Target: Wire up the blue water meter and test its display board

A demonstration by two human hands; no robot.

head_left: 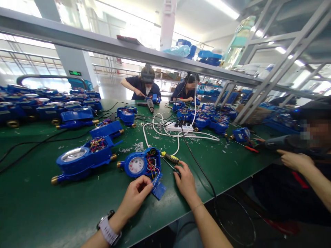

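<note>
An open blue water meter [141, 165] with a white dial and coloured wires lies on the green table [38, 206] in front of me. My left hand [136, 194], with a watch on the wrist, is curled in a pinch at the meter's near edge, beside its hinged blue lid [159, 190]. What the fingers pinch is too small to make out. My right hand [184, 181] rests on the table just right of the meter, fingers bent over a small dark item. A yellow-and-black screwdriver [170, 157] lies just beyond that hand.
More blue meters [82, 158] lie left and in rows at far left. A white power strip [178, 128] with cables sits mid-table. A black cable [199, 165] crosses to the table edge. Two people work opposite; another person's arm [302, 165] is at right.
</note>
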